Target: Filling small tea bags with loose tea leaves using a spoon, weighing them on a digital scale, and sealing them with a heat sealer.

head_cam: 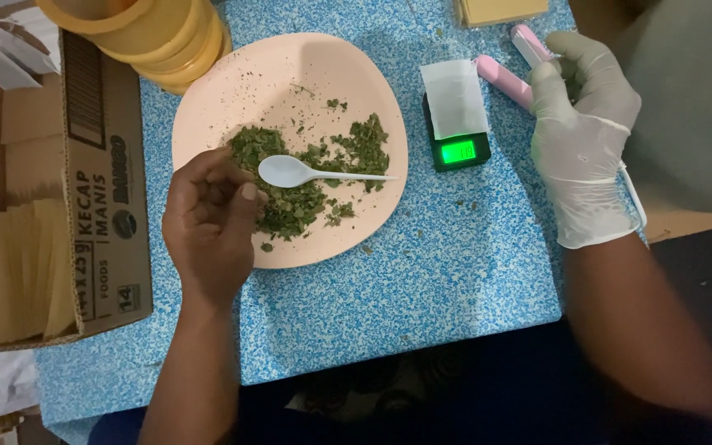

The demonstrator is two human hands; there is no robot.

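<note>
Blue speckled table, pink plate, small black scale, cardboard box, yellow containers, pink tool
</note>
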